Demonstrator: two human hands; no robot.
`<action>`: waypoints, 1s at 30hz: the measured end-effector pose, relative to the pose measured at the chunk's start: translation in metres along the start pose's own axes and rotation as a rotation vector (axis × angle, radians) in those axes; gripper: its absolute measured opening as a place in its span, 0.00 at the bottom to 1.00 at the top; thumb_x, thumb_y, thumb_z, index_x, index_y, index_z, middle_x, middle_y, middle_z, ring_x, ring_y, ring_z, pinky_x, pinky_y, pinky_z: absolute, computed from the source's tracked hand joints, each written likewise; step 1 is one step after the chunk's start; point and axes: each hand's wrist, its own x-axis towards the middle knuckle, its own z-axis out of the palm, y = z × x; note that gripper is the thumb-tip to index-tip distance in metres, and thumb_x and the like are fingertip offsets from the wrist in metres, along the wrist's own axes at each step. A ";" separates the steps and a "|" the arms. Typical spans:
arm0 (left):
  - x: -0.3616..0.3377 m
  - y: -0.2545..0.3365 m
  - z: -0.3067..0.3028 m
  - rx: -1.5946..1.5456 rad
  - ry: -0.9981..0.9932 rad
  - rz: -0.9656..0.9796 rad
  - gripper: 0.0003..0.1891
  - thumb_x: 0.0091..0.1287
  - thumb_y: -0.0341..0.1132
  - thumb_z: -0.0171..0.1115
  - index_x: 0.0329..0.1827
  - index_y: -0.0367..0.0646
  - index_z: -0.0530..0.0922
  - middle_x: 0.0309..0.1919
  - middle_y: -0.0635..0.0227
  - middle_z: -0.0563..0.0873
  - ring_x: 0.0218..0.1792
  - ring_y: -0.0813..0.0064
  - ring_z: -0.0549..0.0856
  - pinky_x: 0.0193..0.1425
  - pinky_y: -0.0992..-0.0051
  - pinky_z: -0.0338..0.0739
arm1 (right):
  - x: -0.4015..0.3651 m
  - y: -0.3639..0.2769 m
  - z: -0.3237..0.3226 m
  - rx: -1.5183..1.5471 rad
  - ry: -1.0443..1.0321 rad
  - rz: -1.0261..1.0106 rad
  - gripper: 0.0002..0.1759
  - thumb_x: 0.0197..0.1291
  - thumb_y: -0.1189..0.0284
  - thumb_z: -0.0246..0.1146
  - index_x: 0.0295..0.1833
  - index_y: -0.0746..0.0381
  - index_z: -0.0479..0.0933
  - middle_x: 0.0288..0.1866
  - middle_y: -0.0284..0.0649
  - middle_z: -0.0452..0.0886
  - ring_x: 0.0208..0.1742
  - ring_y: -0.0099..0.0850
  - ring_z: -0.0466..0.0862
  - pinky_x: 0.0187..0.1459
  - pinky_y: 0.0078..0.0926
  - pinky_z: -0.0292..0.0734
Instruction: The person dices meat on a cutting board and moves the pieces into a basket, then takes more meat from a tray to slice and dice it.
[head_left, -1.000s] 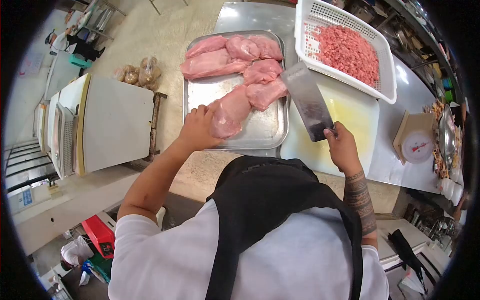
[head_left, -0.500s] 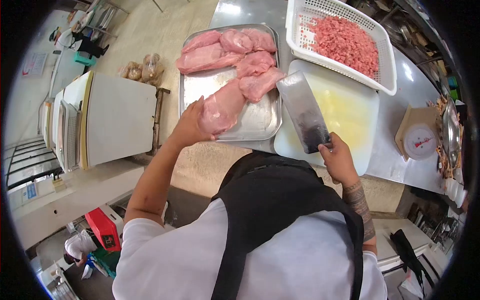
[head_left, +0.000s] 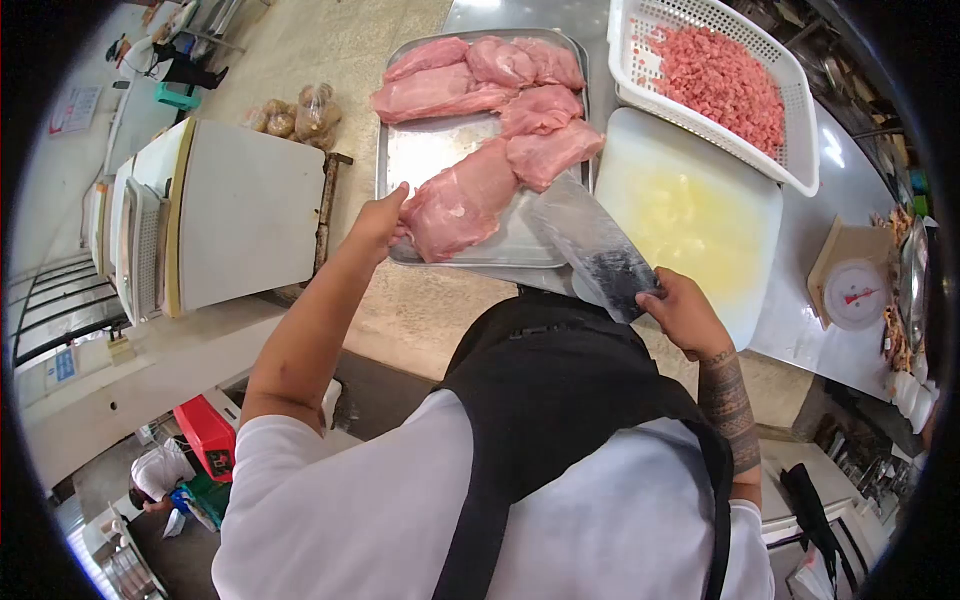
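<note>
My left hand (head_left: 380,224) grips the left edge of a large piece of raw meat (head_left: 462,205) in a metal tray (head_left: 410,160); some of its fingers are hidden behind the meat. Several more raw pink pieces (head_left: 440,88) lie at the tray's far side and right. My right hand (head_left: 686,312) is closed round the handle end of a cleaver (head_left: 590,238). The wide blade points up and left, over the tray's near right corner. To the right lies a white cutting board (head_left: 735,215), its middle stained yellow.
A white perforated basket (head_left: 800,165) of diced meat (head_left: 728,85) stands behind the board. Further right is a dial scale (head_left: 852,292). A white chest (head_left: 250,205) stands at the left, with filled bags (head_left: 315,118) beyond it. Another person (head_left: 162,470) bends at lower left.
The cleaver has swung left and down from over the board's edge to the tray's corner. My left hand has shifted from lying over the meat to gripping its left edge.
</note>
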 end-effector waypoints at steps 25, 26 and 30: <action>-0.110 -0.059 0.086 -0.688 -0.516 0.215 0.24 0.76 0.33 0.63 0.72 0.30 0.75 0.64 0.59 0.87 0.61 0.65 0.88 0.67 0.63 0.82 | -0.052 0.036 -0.017 0.127 0.051 0.062 0.18 0.72 0.70 0.70 0.60 0.72 0.80 0.41 0.50 0.89 0.38 0.36 0.87 0.43 0.38 0.82; -0.110 -0.072 0.099 -0.714 -0.543 0.202 0.25 0.75 0.32 0.64 0.73 0.30 0.74 0.64 0.59 0.87 0.61 0.65 0.89 0.67 0.63 0.83 | -0.058 0.050 -0.021 0.163 0.088 0.063 0.18 0.72 0.70 0.70 0.60 0.71 0.80 0.40 0.47 0.89 0.35 0.32 0.85 0.39 0.36 0.82; -0.126 -0.086 0.145 -0.633 -0.467 0.245 0.27 0.68 0.23 0.66 0.72 0.32 0.74 0.61 0.58 0.87 0.58 0.64 0.89 0.66 0.63 0.84 | -0.074 0.093 -0.036 0.311 0.194 0.090 0.18 0.73 0.71 0.69 0.62 0.69 0.81 0.38 0.38 0.88 0.28 0.22 0.79 0.31 0.28 0.78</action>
